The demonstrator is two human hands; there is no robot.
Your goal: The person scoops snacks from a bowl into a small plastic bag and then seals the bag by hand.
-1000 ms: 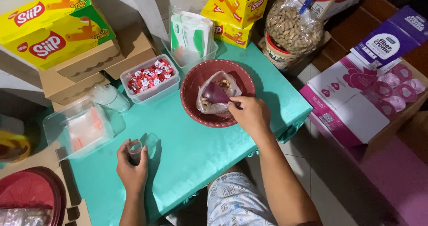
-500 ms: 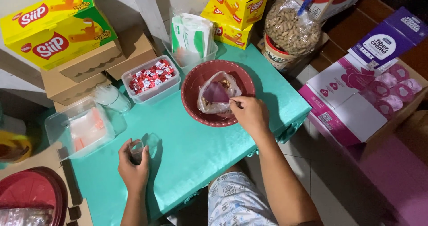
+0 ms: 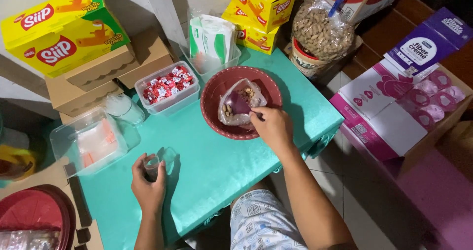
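Note:
My right hand (image 3: 272, 127) rests on the near rim of a dark red bowl (image 3: 215, 93) on the teal table (image 3: 221, 166). It pinches the edge of a small clear plastic bag (image 3: 235, 104) that holds a few peanuts and lies inside the bowl. My left hand (image 3: 148, 182) is near the table's front left, wrapped around a small clear plastic cup (image 3: 152, 165) that stands on the table.
A clear tub of red-wrapped sweets (image 3: 167, 88), a clear lidded box (image 3: 89, 141) and a small clear bag (image 3: 124, 108) sit on the table's left. Behind stand yellow cartons (image 3: 59, 31), brown boxes (image 3: 106, 70), a packet tub (image 3: 212, 43) and a big peanut bag (image 3: 322, 31). A pink box (image 3: 389, 107) is at right.
Both hands stay almost where they were. My right hand has shifted the small bag slightly within the bowl.

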